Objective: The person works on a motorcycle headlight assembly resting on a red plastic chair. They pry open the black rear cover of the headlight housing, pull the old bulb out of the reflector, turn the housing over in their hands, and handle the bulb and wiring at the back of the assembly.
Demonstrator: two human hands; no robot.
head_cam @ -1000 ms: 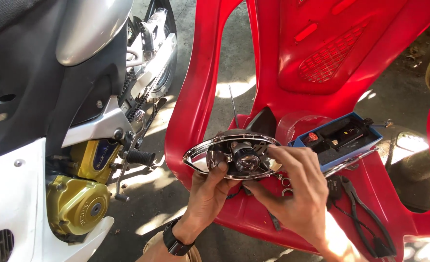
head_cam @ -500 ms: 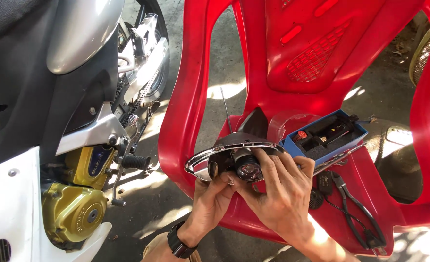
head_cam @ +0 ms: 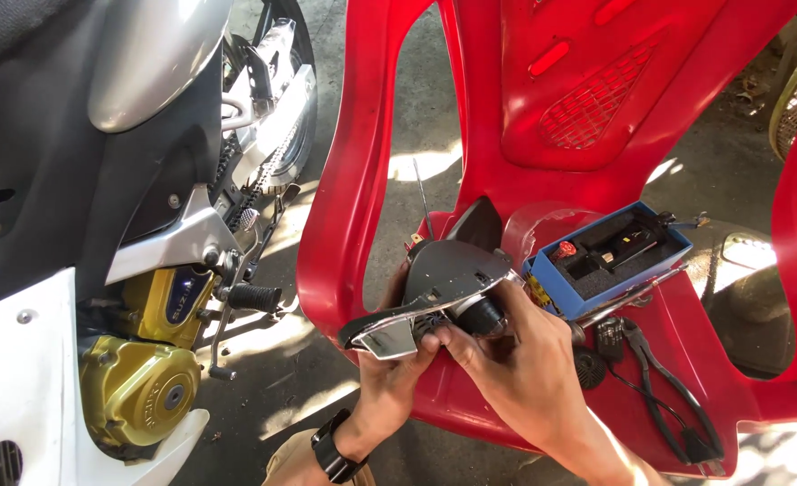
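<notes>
Here the left hand (head_cam: 389,382) is curled under the chrome-edged lower lip of a black and silver motorcycle lamp housing (head_cam: 439,288), thumb pressed on the bright rim, while the right hand (head_cam: 520,360) closes its fingers round the dark round socket at the housing's back. Both hands grip the part and hold it in the air just above the front edge of a red plastic chair (head_cam: 596,108), whose seat serves as the surface. The housing is tilted, its dark back turned upward. It looks light and stiff, a thin moulded shell; the polished rim is likely slippery and easy to mark, and any lens or bulb inside would be fragile, so the safest hold seems to be the sturdy rear socket and the thick edge, as now. A black wristwatch (head_cam: 331,450) sits on the left wrist. Just beside the right hand, on the seat, lies an open blue box with a dark foam insert (head_cam: 610,256) holding small parts, and nearer the seat's front lie black-handled pliers (head_cam: 664,378) and a small dark round piece (head_cam: 589,367). To the left, well apart, stands a motorcycle (head_cam: 83,207) with gold engine covers (head_cam: 137,391), a black footpeg (head_cam: 254,297) and silver and white panels, on a concrete floor (head_cam: 313,378).
</notes>
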